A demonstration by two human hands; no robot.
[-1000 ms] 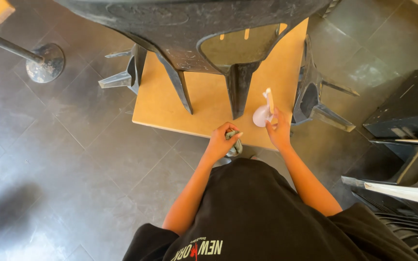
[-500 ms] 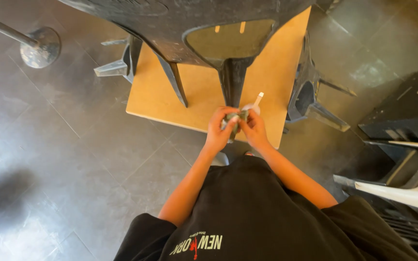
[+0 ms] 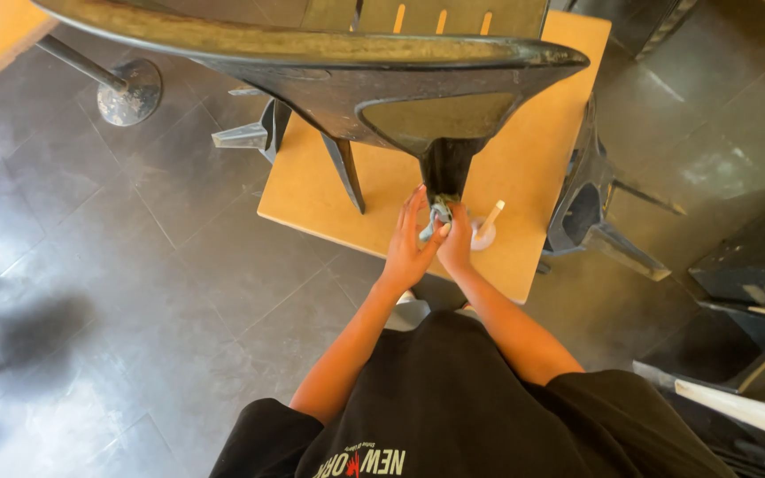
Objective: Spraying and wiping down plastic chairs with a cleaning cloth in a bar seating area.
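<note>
Head view: both hands, left [image 3: 407, 250] and right [image 3: 456, 243], clamp a cloth [image 3: 434, 221] against the chair leg [image 3: 444, 175].

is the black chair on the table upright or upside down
Upside down: the black chair rests seat-down on the wooden table, its legs pointing up toward the camera.

Both hands [image 3: 431, 243] press a bluish cloth [image 3: 433, 221] — perhaps a wipe — against the upturned black chair's leg [image 3: 444, 173] over the wooden table [image 3: 329, 199].
</note>
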